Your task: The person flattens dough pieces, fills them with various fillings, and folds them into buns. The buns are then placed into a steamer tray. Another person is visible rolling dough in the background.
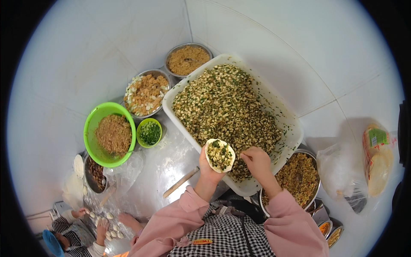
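Observation:
In my left hand [209,172] rests a round dough wrapper [209,144], cupped and heaped with a chopped filling [221,157] of pale bits and green leaf pieces. My right hand [257,163] is just to its right, fingers curled together, over the near part of a large white plastic tub [290,125]. Whether the right fingers pinch something thin is too small to tell. The tub holds a big mound of similar chopped filling [224,102], banked against its left side. A wooden rolling pin [180,182] lies on the metal table [154,176], left of my left forearm.
Left stand a green bowl of minced filling [114,136], a small green cup of chopped greens [150,133] and steel bowls [147,93]. Another steel bowl [295,180] sits right, near plastic bags [342,173]. At lower left, other people's hands [102,226] work among dough pieces [114,233].

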{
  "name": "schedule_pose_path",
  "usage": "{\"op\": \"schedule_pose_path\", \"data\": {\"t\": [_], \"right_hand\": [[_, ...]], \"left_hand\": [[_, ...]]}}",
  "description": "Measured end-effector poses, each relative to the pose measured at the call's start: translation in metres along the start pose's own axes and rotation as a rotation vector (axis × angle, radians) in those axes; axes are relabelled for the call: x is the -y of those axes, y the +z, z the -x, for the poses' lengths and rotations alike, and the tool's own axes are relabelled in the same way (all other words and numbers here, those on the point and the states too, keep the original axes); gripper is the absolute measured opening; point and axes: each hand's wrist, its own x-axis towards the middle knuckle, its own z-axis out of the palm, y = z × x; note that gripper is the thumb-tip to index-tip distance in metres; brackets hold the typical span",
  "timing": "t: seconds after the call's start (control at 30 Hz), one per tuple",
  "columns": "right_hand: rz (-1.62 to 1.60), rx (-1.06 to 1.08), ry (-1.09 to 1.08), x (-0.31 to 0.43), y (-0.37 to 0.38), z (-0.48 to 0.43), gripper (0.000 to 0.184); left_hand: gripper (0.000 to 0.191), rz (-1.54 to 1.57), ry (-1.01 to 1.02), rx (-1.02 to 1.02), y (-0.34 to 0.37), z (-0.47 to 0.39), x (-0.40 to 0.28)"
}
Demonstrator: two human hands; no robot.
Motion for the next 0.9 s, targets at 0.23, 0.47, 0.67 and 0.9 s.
{"op": "schedule_pose_path", "data": {"t": [0.23,0.47,0.67,0.9], "right_hand": [[-0.965,0.376,0.661,0.066,-0.018,0.015,0.028],[-0.862,0.094,0.506,0.092,-0.016,0.014,0.025],[-0.849,0.186,0.709,0.092,-0.019,0.014,0.019],[-0.812,0.11,0.57,0.097,-0.025,0.017,0.022]], "left_hand": [[0.036,-0.043,0.143,-0.033,0.007,0.017,-0.004],[0.036,-0.051,0.182,0.028,0.004,0.025,-0.007],[0.039,-0.003,0.136,0.054,-0.001,0.026,-0.002],[0.039,0.011,0.114,0.045,0.002,0.032,0.002]]}}
